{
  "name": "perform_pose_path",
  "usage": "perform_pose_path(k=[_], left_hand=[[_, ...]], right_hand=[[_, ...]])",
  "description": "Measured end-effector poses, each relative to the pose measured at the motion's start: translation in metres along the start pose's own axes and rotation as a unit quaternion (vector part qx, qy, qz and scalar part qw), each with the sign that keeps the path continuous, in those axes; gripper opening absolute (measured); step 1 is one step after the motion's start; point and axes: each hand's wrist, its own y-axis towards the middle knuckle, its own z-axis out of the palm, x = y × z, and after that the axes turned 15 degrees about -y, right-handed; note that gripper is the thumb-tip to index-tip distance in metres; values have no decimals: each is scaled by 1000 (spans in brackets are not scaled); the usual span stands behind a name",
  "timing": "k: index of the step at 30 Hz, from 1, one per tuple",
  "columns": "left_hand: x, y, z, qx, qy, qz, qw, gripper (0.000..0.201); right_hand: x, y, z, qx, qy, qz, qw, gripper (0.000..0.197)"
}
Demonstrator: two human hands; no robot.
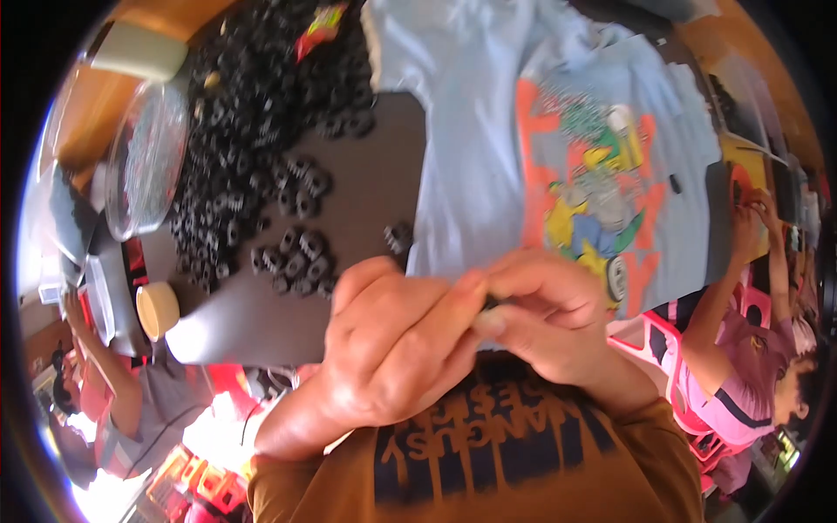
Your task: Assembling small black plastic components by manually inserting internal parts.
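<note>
In front of my chest, my left hand [392, 336] and my right hand [558, 318] meet with fingertips pressed together. Pinched between them is a small dark piece [491, 302], mostly covered by thumbs and fingers. Just beyond the hands a light blue printed T-shirt [466, 166] lies spread over the dark table [388, 144]. Tiny metallic bits [580, 118] are scattered on its print. One small black piece [675, 183] rests on the shirt's right side. Left of the shirt is a large heap of small black toothed plastic pieces [253, 131], resembling little hair claw clips.
Smaller groups of black pieces [296, 266] lie nearer me. A clear round tub [118, 196] of tiny metallic bits and a beige round lid [158, 311] are at the left. A red-yellow packet [321, 33] tops the heap. Other people sit at both sides.
</note>
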Motion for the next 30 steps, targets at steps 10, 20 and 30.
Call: perform_pose_path(k=[10, 20, 30], left_hand=[[9, -4, -25, 57, 191, -143, 969, 36], [14, -11, -23, 40, 144, -146, 978, 29], [21, -18, -30, -46, 75, -92, 992, 29]], right_hand=[[60, 15, -33, 16, -133, 12, 991, 24], [92, 213, -202, -281, -408, -93, 863, 25], [74, 79, -67, -39, -438, -14, 898, 42]])
